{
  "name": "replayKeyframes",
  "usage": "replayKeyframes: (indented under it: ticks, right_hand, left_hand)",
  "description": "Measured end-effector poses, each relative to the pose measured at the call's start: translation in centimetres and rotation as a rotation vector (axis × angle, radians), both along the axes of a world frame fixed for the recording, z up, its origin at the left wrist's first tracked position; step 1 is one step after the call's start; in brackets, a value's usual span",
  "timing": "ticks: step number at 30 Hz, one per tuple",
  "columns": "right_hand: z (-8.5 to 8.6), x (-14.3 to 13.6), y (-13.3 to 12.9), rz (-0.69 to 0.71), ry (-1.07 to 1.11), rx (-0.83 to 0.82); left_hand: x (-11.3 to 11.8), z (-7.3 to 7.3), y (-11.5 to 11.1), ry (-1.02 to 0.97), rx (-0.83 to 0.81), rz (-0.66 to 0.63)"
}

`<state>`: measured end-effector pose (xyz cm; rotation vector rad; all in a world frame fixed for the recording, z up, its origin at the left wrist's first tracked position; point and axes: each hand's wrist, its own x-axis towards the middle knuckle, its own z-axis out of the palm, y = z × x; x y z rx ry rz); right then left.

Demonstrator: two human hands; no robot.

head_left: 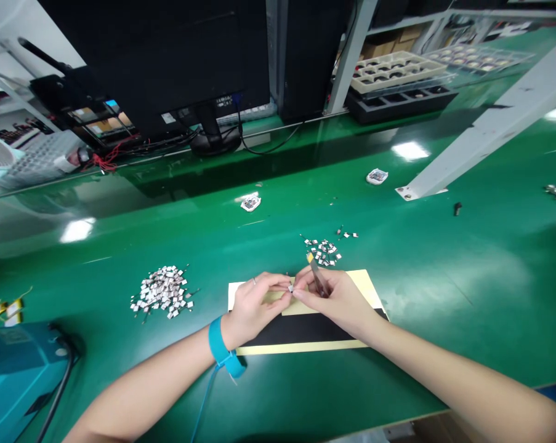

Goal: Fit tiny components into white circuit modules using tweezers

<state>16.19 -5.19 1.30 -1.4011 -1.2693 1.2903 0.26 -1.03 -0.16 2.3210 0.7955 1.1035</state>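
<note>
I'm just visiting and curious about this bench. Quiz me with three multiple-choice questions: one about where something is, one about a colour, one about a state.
1. Where does the larger pile of small parts lie?
A. left of the hands
B. on the yellow sheet
C. beside the monitor stand

2. What colour is the wrist strap?
A. red
B. blue
C. white

3. What is the left hand doing?
A. lying flat
B. pinching a tiny part with the right hand
C. gripping a cable

Answers: 1 A, it sits on the green table left of the hands. 2 B, the band is blue. 3 B, the fingertips meet on the part.
</note>
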Motion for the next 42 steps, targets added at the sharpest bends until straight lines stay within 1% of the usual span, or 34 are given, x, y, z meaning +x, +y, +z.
replayKeyframes:
  ticks: [2,5,9,11,14,17,19,22,24,26,28,30,32,33,34,35,37,38,40,42]
  right_hand:
    - [0.1,0.0,0.1,0.01,-0.021,-0.005]
    - [0.1,0.0,0.1,0.019,-0.043,-0.007]
    - [0.1,-0.3,0.1,-0.008,0.001,-0.027]
    - [-0.1,-0.5,0.1,-0.021,0.055,-0.048]
    - [-0.3,-0.5,0.1,-0.027,0.194,-0.099]
    - [-0.4,0.1,0.3,-0.004,0.355,-0.14]
    - [-0.4,0.6,0.5,0.015,0.393,-0.147]
    - [-0.2,1.1,0.7,0.044,0.264,-0.153]
    - [0.0,1.0,0.8,0.075,0.128,-0.119]
    - [0.2,0.6,0.7,0.089,0.006,-0.051]
    - [0.2,0.3,0.6,0.082,-0.115,0.016]
    - [0.0,0.7,0.5,0.045,-0.242,0.084]
    - [-0.3,1.7,0.6,-0.011,-0.386,0.182]
    - [-0.4,2.4,0.9,-0.039,-0.463,0.239]
    - [-0.5,3.1,1.1,-0.063,-0.538,0.299]
    - [-0.6,3.8,1.5,-0.081,-0.598,0.338]
    - [-0.9,4.5,1.9,-0.1,-0.675,0.378]
    - [-1.0,4.6,2.0,-0.089,-0.697,0.397]
    - [-1.2,4.2,1.7,-0.021,-0.718,0.455]
    - [-1.4,3.4,1.1,0.111,-0.699,0.512]
  left_hand:
    - [0.0,0.0,0.1,0.012,0.041,0.002]
    - [0.0,0.1,0.1,0.032,0.06,-0.022]
    - [-0.1,0.2,0.1,0.059,0.074,-0.078]
    - [-0.2,0.2,0.1,0.079,0.069,-0.098]
    - [-0.2,0.2,0.0,0.089,0.032,-0.096]
    - [-0.3,0.1,0.0,0.056,-0.017,-0.075]
    - [-0.4,0.0,0.1,0.03,-0.075,-0.058]
    - [-0.4,-0.1,0.2,-0.001,-0.183,-0.035]
    - [-0.2,-0.2,0.2,-0.002,-0.202,-0.036]
    - [0.2,-0.4,0.1,0.014,-0.178,-0.073]
    - [0.6,-0.3,-0.1,0.039,-0.196,-0.125]
    - [0.7,0.5,0.0,0.081,-0.26,-0.181]
    - [0.0,1.8,0.8,0.168,-0.282,-0.227]
    - [-0.7,2.7,1.4,0.222,-0.265,-0.23]
    - [-1.7,3.6,2.1,0.281,-0.24,-0.205]
    - [-3.0,4.4,2.9,0.345,-0.222,-0.143]
    - [-5.8,5.6,4.6,0.549,-0.241,0.068]
    - [-7.2,6.0,5.4,0.679,-0.266,0.181]
    - [-9.5,6.1,6.8,0.899,-0.31,0.365]
    - [-10.8,5.7,7.8,0.992,-0.321,0.488]
